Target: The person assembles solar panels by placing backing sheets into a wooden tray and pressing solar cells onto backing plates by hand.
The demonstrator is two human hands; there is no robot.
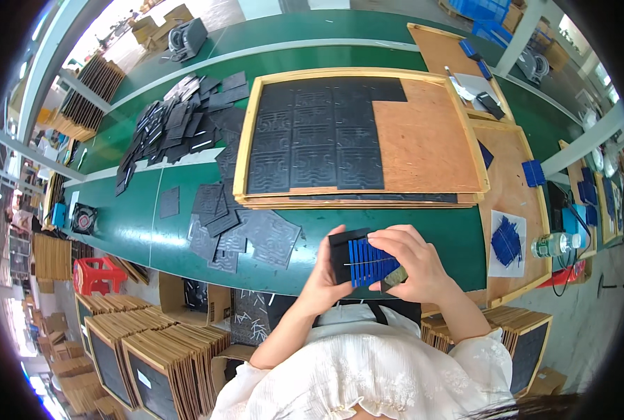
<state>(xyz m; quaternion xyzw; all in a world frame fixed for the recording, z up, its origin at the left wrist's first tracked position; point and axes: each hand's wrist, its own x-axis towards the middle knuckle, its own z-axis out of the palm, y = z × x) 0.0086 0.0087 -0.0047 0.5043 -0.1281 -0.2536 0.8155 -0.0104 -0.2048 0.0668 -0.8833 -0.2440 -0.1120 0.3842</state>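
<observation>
Just beyond the table's near edge, I hold a small black block [340,257] with a row of blue strips [369,262] along it, crossed by a thin pale line. My left hand [322,280] grips the black end between thumb and fingers. Around the other end curls my right hand [417,264], its fingers over the top of the strips; a small brownish-green patch [396,278] shows under them. What that patch belongs to, I cannot tell. Beyond my hands lies a wooden-framed tray [431,147], partly covered with black patterned square sheets [315,133].
Loose black sheets [179,126] are heaped at the left of the green table [116,224], with more near its front edge. On the right, a wooden board [525,189] bears blue strips on white paper [506,241] and a bottle [555,244]. Stacked frames [165,357] stand below left.
</observation>
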